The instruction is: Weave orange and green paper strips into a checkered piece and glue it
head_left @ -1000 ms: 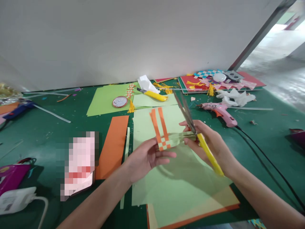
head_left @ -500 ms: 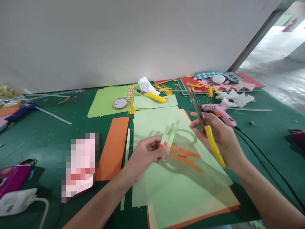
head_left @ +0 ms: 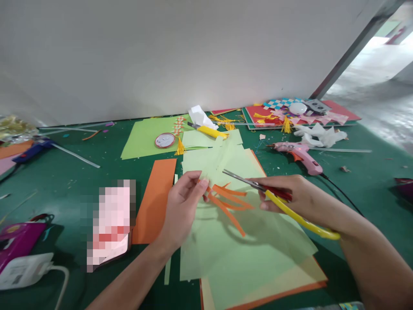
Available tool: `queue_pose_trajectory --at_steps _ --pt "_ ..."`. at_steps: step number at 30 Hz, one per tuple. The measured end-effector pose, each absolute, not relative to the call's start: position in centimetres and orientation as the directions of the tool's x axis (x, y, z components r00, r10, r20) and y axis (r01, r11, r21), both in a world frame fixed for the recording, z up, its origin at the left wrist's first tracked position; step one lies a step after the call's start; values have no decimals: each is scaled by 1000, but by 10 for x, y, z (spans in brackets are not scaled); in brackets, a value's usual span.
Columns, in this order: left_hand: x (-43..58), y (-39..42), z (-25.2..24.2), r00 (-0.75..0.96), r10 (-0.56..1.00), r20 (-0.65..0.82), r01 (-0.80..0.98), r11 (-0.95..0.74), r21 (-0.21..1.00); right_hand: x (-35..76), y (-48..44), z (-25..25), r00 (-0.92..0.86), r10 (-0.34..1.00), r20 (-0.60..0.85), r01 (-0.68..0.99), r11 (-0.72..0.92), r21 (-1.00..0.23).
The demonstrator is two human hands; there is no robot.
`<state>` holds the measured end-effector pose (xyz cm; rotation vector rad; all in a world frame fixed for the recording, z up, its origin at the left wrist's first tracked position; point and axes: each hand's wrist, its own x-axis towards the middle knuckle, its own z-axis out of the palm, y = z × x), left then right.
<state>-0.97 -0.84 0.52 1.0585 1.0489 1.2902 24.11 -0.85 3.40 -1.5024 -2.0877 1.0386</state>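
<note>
My left hand [head_left: 187, 196] pinches a bunch of interlaced paper strips. Orange strips [head_left: 230, 200] fan out to the right from my fingers, and pale green strips [head_left: 214, 159] stick up away from me. In my right hand [head_left: 290, 193] are scissors [head_left: 277, 202] with yellow and red handles, their blades pointing left and seemingly together, just right of the green strips. Below both hands lies a stack of light green paper sheets [head_left: 251, 258] with orange edges showing. The crossing of the strips is partly hidden by my left fingers.
Left of the stack lie an orange paper piece [head_left: 155, 202] and a phone [head_left: 111, 224]. Behind are a yellow cutter [head_left: 211, 131], a round tin lid [head_left: 164, 140] and bright green paper [head_left: 142, 137]. A pink glue gun [head_left: 300, 155] with its cord lies at right.
The scissors have swung from pointing up to pointing left, lower and nearer the strips. My left hand has shifted left and up, and the orange strips now spread apart more.
</note>
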Motion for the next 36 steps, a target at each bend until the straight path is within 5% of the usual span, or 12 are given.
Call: queue_pose_trajectory --at_steps 13,24,36 --pt "-9 -6 2 -75 997 -35 -115 26 993 239 -12 40 -464 860 -214 624 145 -768" --pt "-9 -10 7 26 999 -33 -209 38 977 248 -8 33 -419 871 -258 572 32 -820" --pt "-13 -10 2 65 998 5 -217 9 976 244 -9 39 -486 826 -287 681 152 -716"
